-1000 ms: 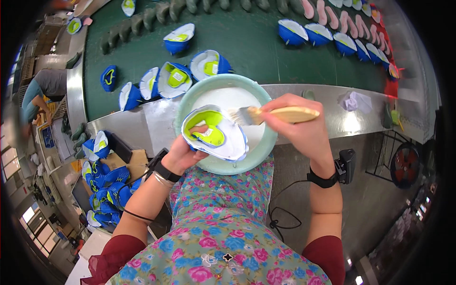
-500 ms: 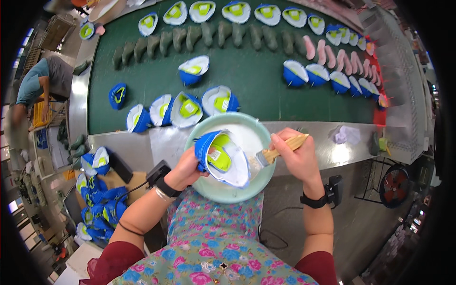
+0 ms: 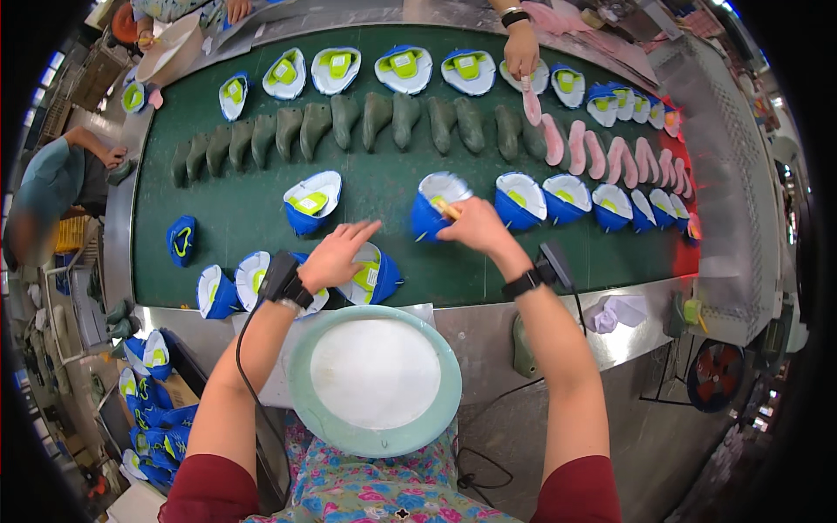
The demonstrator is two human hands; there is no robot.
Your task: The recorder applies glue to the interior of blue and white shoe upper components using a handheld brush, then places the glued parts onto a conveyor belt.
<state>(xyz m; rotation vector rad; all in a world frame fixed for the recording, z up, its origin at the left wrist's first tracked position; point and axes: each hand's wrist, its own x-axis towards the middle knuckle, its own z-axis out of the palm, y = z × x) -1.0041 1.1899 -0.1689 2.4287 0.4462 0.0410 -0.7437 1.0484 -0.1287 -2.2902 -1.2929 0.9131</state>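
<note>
My right hand (image 3: 478, 231) is closed round a wooden-handled brush (image 3: 448, 210), its bristles hidden. Right beside it, on the green belt (image 3: 253, 196), stands a blue shoe upper with a white underside (image 3: 438, 187), slightly smeared by motion; I cannot tell whether my fingers also grip it. My left hand (image 3: 338, 259) is open, fingers stretched out, holding nothing. Below those fingers lies another blue upper (image 3: 377, 275) with a lime-green lining, partly covered by the hand. Close to my body is a pale green basin (image 3: 301, 370) of white liquid (image 3: 377, 368).
Dark green shoe lasts (image 3: 316, 131), pink insoles (image 3: 576, 146) and more uppers (image 3: 404, 71) line the belt. Across it, a co-worker's hand (image 3: 521, 50) holds a pink insole. A white cloth (image 3: 621, 312) lies on the metal edge. Uppers are piled at lower left (image 3: 161, 427).
My left hand has let go of the upper it held over the basin. Both hands have reached forward over the belt, the brush still in my right. A co-worker's hand has appeared opposite.
</note>
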